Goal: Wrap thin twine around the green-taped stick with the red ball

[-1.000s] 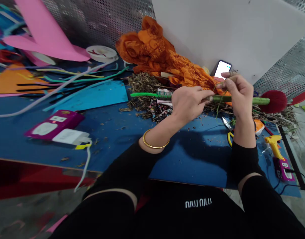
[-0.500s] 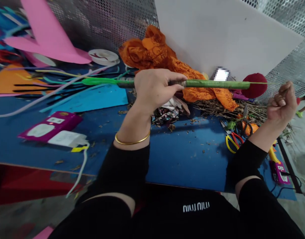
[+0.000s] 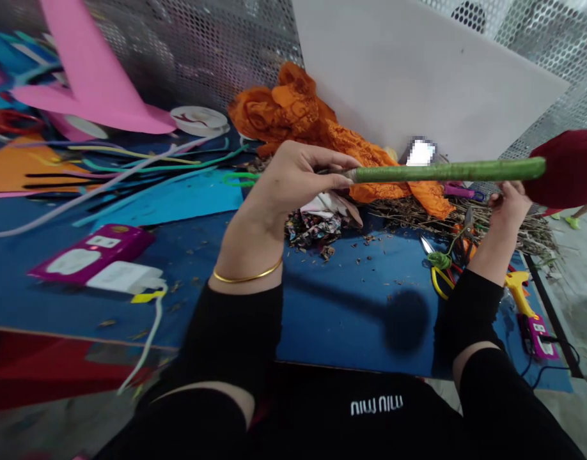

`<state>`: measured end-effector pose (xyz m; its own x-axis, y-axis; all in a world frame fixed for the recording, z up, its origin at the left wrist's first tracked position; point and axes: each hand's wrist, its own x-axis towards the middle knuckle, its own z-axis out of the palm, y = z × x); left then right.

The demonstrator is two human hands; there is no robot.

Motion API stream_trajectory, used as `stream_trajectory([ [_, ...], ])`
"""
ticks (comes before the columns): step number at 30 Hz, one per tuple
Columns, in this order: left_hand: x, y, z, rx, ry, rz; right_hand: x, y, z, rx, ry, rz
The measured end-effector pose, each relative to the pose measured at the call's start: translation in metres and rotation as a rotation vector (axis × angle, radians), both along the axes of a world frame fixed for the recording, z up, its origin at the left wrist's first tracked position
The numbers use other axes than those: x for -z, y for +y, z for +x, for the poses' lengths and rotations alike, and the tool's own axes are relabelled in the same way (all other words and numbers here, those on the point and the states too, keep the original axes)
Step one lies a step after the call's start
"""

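Note:
A green-wrapped stick [image 3: 447, 170] extends level above the table, a dark red ball [image 3: 566, 169] at its far right end. My left hand [image 3: 293, 176] is closed round the stick's left part, thumb and fingers pressed on it. Under the right part of the stick, beside the ball, is my right hand [image 3: 511, 201], its fingers curled; what they hold, if anything, is too small to make out. A green loop [image 3: 240, 179] shows left of my left hand. Yellow-handled scissors [image 3: 440, 278] and green string [image 3: 439, 259] lie near my right forearm.
Orange cloth [image 3: 293, 105] and dry twigs [image 3: 399, 211] lie along the back. At the left are a purple power strip [image 3: 99, 252], blue sheet [image 3: 178, 198], pipe cleaners and pink sheet [image 3: 101, 96]. A yellow glue gun [image 3: 518, 291] is at the right.
The stick's ball end has swung right and nearer the camera, now looking larger. My right hand has moved left and down, under the stick. A ball-shaped shadow now shows on the table.

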<state>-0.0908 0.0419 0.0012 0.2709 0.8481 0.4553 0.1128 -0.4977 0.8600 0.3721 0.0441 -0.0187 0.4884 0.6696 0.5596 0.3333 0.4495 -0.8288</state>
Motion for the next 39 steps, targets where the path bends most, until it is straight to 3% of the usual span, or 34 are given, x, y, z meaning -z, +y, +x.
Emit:
stream_trajectory([
  [4, -0.007, -0.017, 0.021, -0.022, -0.153, -0.029, -0.005, -0.020, -0.028, 0.309, -0.154, -0.125],
  [7, -0.006, -0.026, 0.033, -0.023, -0.171, -0.062, -0.017, -0.031, -0.074, 0.319, -0.399, -0.125],
  [9, -0.004, -0.028, 0.039, -0.012, -0.137, -0.053, -0.019, -0.033, -0.117, 0.063, -0.513, -0.069],
  [12, 0.002, -0.027, 0.046, -0.007, -0.100, -0.018, -0.010, -0.035, -0.183, -0.437, -0.411, -0.003],
  [14, 0.004, -0.025, 0.049, -0.007, -0.089, -0.016, -0.002, -0.040, -0.215, -0.606, -0.378, -0.057],
  [16, 0.006, -0.024, 0.050, -0.016, -0.076, -0.016, 0.000, -0.051, -0.233, -0.611, -0.403, -0.117],
  [18, 0.008, -0.023, 0.051, -0.043, -0.060, -0.008, -0.004, -0.065, -0.239, -0.486, -0.443, -0.071],
  [22, 0.011, -0.020, 0.054, -0.128, -0.028, 0.014, -0.012, -0.082, -0.245, -0.243, -0.468, 0.235],
  [25, 0.011, -0.019, 0.057, -0.177, 0.005, 0.036, -0.005, -0.074, -0.255, -0.263, -0.381, 0.336],
  [28, 0.009, -0.023, 0.061, -0.209, 0.051, 0.052, 0.004, -0.062, -0.262, -0.408, -0.163, 0.408],
  [31, 0.006, -0.028, 0.065, -0.232, 0.084, 0.037, 0.004, -0.061, -0.263, -0.506, 0.038, 0.351],
  [35, 0.005, -0.035, 0.070, -0.269, 0.137, 0.015, -0.009, -0.075, -0.262, -0.476, 0.216, 0.180],
  [39, 0.010, -0.035, 0.074, -0.302, 0.198, 0.020, -0.015, -0.088, -0.268, -0.445, 0.269, 0.133],
])
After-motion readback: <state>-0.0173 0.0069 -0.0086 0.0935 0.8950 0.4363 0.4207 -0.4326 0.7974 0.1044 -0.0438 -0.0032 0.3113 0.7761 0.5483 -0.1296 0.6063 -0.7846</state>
